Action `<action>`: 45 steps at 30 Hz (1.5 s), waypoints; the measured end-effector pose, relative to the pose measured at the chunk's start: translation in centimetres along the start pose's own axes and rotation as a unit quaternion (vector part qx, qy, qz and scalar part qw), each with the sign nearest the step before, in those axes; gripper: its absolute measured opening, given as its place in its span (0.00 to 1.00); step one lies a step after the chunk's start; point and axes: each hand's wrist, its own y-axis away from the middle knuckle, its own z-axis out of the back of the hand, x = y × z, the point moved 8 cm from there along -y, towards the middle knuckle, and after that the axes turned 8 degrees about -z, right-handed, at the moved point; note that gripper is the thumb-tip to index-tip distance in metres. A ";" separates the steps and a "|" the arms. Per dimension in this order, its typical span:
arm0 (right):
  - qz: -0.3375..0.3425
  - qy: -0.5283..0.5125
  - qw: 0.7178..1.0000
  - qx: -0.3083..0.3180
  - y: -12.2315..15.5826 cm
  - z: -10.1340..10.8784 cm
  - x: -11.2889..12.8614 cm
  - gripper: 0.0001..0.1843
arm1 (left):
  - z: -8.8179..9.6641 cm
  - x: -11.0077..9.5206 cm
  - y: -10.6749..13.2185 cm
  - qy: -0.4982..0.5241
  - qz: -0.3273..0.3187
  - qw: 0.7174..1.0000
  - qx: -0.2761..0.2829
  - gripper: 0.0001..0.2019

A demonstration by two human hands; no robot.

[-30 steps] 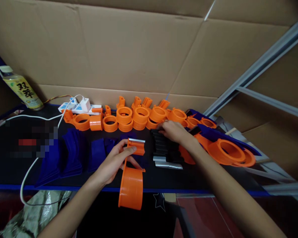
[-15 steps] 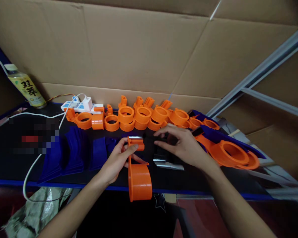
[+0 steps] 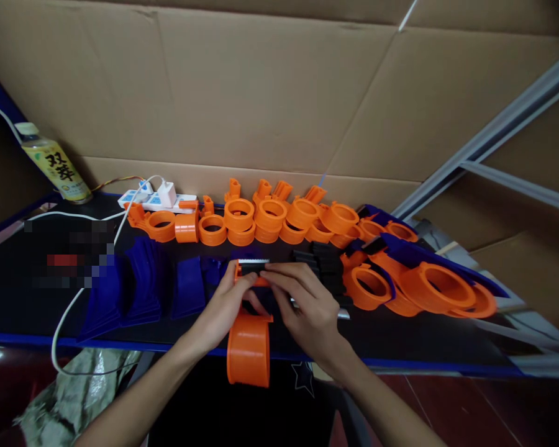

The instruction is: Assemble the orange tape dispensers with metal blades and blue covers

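Note:
My left hand (image 3: 218,313) is closed around the handle end of an orange plastic tape dispenser (image 3: 248,357), its wide ring hanging below the fingers over the table edge. A toothed metal blade (image 3: 254,261) shows along the dispenser's top end. Against that end lies a short black plastic strip (image 3: 250,269), just under the teeth. My right hand (image 3: 307,307) pinches the strip's right end, with its fingertips close to my left thumb. Whether the strip is seated cannot be seen. Loose black strips (image 3: 326,267) and a metal blade (image 3: 343,315) lie right of my right hand.
Orange dispensers (image 3: 270,214) stand in a row at the back, with more orange rings (image 3: 440,288) at right. Blue curved parts (image 3: 146,282) lie at left. A power strip (image 3: 156,200), a white cable (image 3: 65,316) and a drink bottle (image 3: 58,164) are on the left side.
My right hand has moved left from above the black strips, bringing one onto the dispenser's bladed end. The dispenser has shifted slightly left and its end is turned a little.

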 end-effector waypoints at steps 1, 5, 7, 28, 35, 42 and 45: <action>0.018 -0.001 1.000 0.018 0.1 -0.3 0.3 0.20 | 0.4 0.1 0.0 -0.001 0.007 1.000 -0.012 0.17; 0.038 -0.026 0.991 0.128 0.4 -1.0 0.5 0.28 | 1.4 -0.4 -0.3 0.001 0.008 1.000 -0.029 0.20; 0.028 -0.032 0.987 0.156 0.1 -0.7 0.2 0.29 | 1.6 -1.1 -0.5 0.020 0.000 0.999 -0.038 0.20; 0.093 0.234 0.918 0.306 1.9 -5.5 -2.5 0.08 | 2.3 -1.9 -0.9 0.097 0.018 0.994 -0.055 0.20; 0.068 0.205 0.936 0.279 1.4 -5.1 -2.4 0.07 | 2.7 -1.6 -0.7 0.100 0.036 0.992 -0.066 0.21; -0.207 -0.031 0.976 0.055 -1.0 0.2 -5.2 0.06 | 2.9 -2.5 -0.6 0.081 0.004 0.992 -0.096 0.21; -0.273 -0.096 0.957 0.008 -1.2 0.5 -5.7 0.11 | 2.2 -1.6 -0.4 0.082 0.013 0.992 -0.092 0.21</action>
